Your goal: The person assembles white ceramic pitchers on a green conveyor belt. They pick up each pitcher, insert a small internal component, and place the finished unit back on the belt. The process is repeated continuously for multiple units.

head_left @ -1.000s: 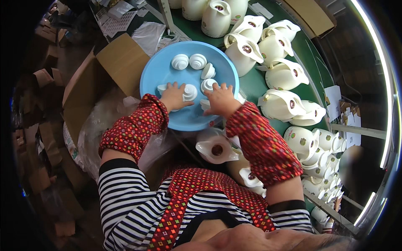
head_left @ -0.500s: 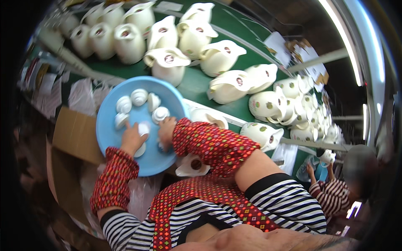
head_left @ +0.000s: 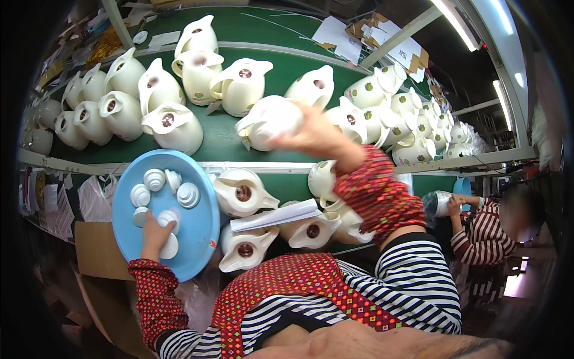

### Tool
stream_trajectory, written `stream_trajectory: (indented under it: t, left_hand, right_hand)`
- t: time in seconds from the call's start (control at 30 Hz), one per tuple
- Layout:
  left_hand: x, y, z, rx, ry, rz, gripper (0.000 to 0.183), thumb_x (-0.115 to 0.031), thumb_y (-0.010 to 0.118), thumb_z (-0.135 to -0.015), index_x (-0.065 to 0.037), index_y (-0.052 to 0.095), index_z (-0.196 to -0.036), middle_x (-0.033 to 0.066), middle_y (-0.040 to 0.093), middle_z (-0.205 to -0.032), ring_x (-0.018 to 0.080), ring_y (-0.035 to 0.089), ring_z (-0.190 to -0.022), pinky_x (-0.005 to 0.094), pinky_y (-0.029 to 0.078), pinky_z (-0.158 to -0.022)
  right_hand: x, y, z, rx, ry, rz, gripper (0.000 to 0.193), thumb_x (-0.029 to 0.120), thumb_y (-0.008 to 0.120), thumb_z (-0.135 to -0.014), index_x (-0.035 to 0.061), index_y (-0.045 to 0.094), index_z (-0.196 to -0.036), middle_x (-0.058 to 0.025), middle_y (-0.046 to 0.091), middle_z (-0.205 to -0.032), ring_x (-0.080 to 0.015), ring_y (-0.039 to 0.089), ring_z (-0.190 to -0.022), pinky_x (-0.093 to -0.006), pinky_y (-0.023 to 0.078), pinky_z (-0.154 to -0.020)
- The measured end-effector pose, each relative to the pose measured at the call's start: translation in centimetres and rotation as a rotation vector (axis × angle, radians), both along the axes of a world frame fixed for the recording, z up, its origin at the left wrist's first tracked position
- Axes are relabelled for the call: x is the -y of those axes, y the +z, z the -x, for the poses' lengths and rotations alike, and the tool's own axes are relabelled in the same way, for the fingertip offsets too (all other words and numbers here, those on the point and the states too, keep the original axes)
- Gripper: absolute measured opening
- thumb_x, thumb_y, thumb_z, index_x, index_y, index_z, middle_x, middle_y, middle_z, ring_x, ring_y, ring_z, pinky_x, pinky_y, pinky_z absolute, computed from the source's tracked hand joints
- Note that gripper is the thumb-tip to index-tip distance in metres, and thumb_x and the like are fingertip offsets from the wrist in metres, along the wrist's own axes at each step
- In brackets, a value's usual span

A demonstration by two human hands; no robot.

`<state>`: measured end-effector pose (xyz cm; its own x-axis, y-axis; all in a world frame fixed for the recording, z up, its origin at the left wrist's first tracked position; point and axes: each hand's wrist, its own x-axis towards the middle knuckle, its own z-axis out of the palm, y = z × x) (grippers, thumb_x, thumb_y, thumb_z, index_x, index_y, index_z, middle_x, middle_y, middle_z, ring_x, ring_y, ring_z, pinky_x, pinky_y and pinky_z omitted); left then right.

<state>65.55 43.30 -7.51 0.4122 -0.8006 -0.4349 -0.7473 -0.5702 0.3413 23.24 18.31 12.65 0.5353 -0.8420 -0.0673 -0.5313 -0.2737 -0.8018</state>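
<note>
While your right hand [head_left: 317, 133] is reaching over cream jug [head_left: 257, 137], blurred white lid [head_left: 282, 117] is covering mouth; left hand [head_left: 155, 234] is touching second lid [head_left: 167, 216] in blue basin [head_left: 198, 234]. Either grip: can't tell closure. Off-centre push could be tipping jug.

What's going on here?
A person's left hand is in a blue basin, among white stoppers. Their right hand blurs over the mouth of a cream jug; its exact grip is unclear. More jugs stand around on the green bench. A co-worker is at right.
</note>
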Motion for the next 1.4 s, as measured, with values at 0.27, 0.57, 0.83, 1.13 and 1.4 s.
stream_trajectory:
  t: [0.27,0.57,0.83,1.13,1.4]
  left_hand:
    - [10.5,8.5,6.5,-1.087,0.156,0.298,0.057,-0.015,0.069,-0.091,0.0,0.05,-0.143,0.0132,0.064,-0.126,0.022,0.064,-0.11,0.0318,0.052,-0.092]
    - [26.8,10.6,24.0,-0.107,-0.546,0.824,0.053,-0.025,0.078,-0.081,-0.006,0.051,-0.123,0.0198,0.06,-0.118,0.0373,0.07,-0.094,0.0446,0.058,-0.083]
    - [25.8,11.2,25.4,0.139,-0.73,0.441,0.052,-0.03,0.079,-0.084,-0.001,0.053,-0.118,0.0199,0.058,-0.126,0.0422,0.071,-0.083,0.0496,0.059,-0.073]
    - [35.8,12.4,21.0,0.03,-0.211,0.748,0.051,-0.047,0.06,-0.101,-0.001,0.075,-0.086,0.0217,0.073,-0.079,0.0398,0.072,-0.077,0.0464,0.057,-0.074]
    - [47.6,7.9,21.6,0.264,-0.112,0.649,0.057,-0.053,0.052,-0.104,-0.003,0.08,-0.097,0.0241,0.075,-0.104,0.0426,0.072,-0.101,0.0513,0.057,-0.09]
  right_hand:
    - [6.5,-3.8,21.0,-1.219,-0.151,0.633,0.066,0.068,0.075,-0.072,0.0073,0.083,-0.097,-0.0134,0.069,-0.099,-0.0338,0.058,-0.106,-0.0483,0.046,-0.084]
    - [7.8,-2.5,17.6,-1.562,0.251,0.691,0.086,0.084,0.047,-0.089,0.0055,0.082,-0.091,-0.0134,0.073,-0.098,-0.0296,0.06,-0.105,-0.0445,0.046,-0.08]
    - [15.9,-2.1,14.0,-0.86,-0.064,0.787,0.038,0.039,0.065,-0.095,0.0024,0.078,-0.093,-0.0183,0.069,-0.105,-0.0369,0.068,-0.101,-0.0474,0.058,-0.085]
    - [19.0,-10.9,9.3,-0.766,0.225,1.098,0.025,0.027,0.066,-0.093,0.01,0.066,-0.111,-0.0101,0.06,-0.112,-0.0294,0.057,-0.107,-0.0455,0.044,-0.087]
    - [15.2,-4.7,14.6,-0.465,-0.142,0.712,0.036,0.029,0.067,-0.098,0.0077,0.064,-0.127,-0.0166,0.064,-0.12,-0.0358,0.062,-0.113,-0.0493,0.045,-0.097]
